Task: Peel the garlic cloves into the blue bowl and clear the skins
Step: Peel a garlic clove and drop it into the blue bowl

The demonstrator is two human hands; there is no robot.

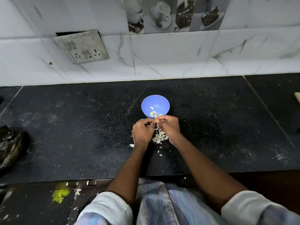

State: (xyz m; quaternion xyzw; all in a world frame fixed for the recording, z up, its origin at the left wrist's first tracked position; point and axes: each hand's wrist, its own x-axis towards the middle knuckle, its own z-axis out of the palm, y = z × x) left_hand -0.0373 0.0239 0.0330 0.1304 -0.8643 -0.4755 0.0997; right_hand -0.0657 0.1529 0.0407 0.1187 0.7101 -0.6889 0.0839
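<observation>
Garlic clove (156, 121) is pinched btwn fingertips of left hand (142, 132) & right hand (169, 127), just in front of blue bowl (146, 103); peeled cloves (154, 113) seen inside. Skins (159, 136) piled on countertop (81, 127) under hands.

Left hand (142, 133) and right hand (169, 126) pinch a garlic clove (156, 121) over the skins (159, 136), just before the blue bowl (155, 106) mid-tabletop (81, 127)

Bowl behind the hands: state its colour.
Blue bowl, plain, seen in the head view.
</observation>
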